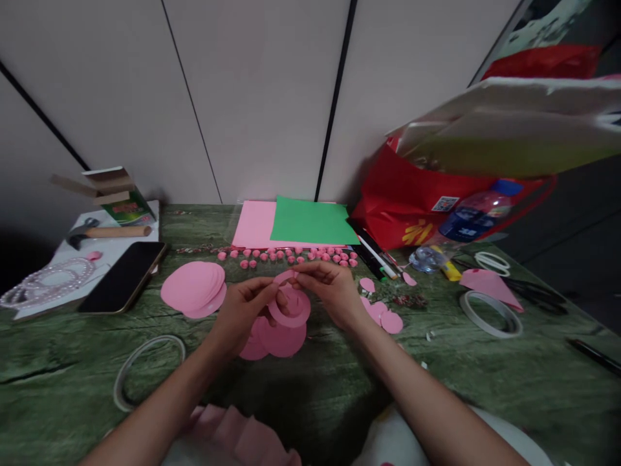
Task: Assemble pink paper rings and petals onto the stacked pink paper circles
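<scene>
Both hands pinch a pink paper spiral.
I see my left hand and right hand clamped on its strip above the green table, near pink paper circles.

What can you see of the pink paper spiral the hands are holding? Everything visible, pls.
The pink paper spiral is a strip of thin pink paper or card cut in a coil, matte and one plain colour. Its upper end arches between the left hand and the right hand, pinched by fingertips of both. The looser loops hang below, above more pink paper discs on the green table. Whether the lowest loop touches those discs cannot be told.
</scene>
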Motion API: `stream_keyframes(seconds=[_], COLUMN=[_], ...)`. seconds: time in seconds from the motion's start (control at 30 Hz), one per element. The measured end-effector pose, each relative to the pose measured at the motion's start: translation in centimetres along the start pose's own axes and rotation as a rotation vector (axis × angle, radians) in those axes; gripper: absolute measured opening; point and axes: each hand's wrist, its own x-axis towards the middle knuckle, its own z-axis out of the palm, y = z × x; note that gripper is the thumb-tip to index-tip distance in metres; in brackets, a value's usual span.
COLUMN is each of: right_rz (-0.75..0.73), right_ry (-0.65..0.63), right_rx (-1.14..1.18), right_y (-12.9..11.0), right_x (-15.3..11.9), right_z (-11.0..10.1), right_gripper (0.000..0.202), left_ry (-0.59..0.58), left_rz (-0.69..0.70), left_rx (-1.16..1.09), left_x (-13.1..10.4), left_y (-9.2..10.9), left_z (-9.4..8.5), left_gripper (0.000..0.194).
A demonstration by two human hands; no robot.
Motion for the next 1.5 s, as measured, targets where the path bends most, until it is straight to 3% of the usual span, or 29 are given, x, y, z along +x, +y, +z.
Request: stream_keyframes(seconds=[0.5, 0.8, 1.37, 1.5], right_rz=[-0.103, -0.054, -0.072, -0.058], right_ry=[0.006, -0.017, 0.037, -0.011], right_rx=[-0.042, -0.010, -0.050, -0.013], right_y=[0.00, 0.05, -0.07, 0.20], right_x=[-0.15, -0.20, -0.21, -0.11], right_z=[0.08, 0.02, 0.18, 0.09], right_gripper=[0.015, 0.013, 0.009, 0.010], left_ry=[-0.050, -0.005, -0.052, -0.029], left_rz=[0.040, 0.023, 0.026, 0.025], left_rx=[0.022, -0.018, 0.002, -0.012], left_x=[-0.36, -0.39, -0.26, -0.24], left_y=[0.20, 0.31, 0.11, 0.15], left_z=[0.42, 0.27, 0.28, 0.22], left_gripper=[0.019, 0.017, 0.017, 0.016])
